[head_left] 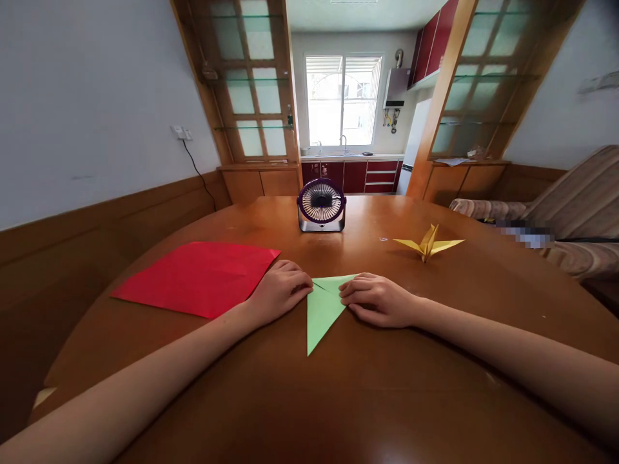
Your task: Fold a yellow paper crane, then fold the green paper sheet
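A light green sheet of paper (325, 316), folded into a triangle, lies on the wooden table with one point toward me. A fold line or flap edge crosses its upper part. My left hand (280, 293) has its fingers drawn together at the paper's upper left corner, gripping it there. On the opposite side, the curled fingers of my right hand (380, 300) hold the right part and cover that corner. Left of my left hand lies a flat red sheet of paper (193, 277). A yellow folded paper crane (428, 243) stands beyond my right hand.
A small dark purple fan (322, 203) stands toward the far side of the round wooden table (309, 412). Past the table's right edge is a striped armchair (580, 206). A black cord (198, 169) hangs from a wall socket at left.
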